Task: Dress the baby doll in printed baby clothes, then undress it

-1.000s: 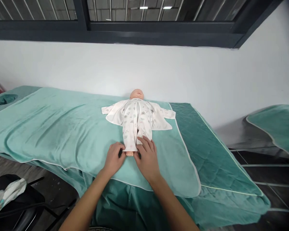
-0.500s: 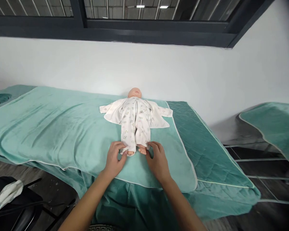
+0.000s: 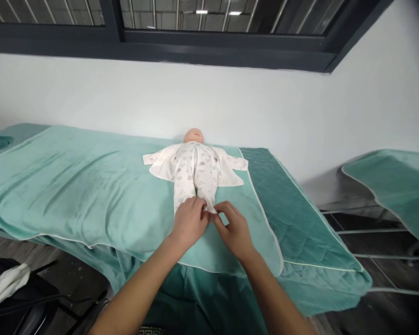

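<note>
I see the baby doll (image 3: 194, 160) lying on its back on the light green towel (image 3: 91, 186). My left hand (image 3: 189, 222) covers the doll's feet, fingers curled on the romper (image 3: 192, 174) hem. My right hand (image 3: 234, 230), beside it, pinches the same hem.

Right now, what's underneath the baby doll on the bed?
The baby doll lies on a light green towel spread over a darker green quilted cover. The left hand and right hand hide its feet. The bed beneath stays covered.
</note>
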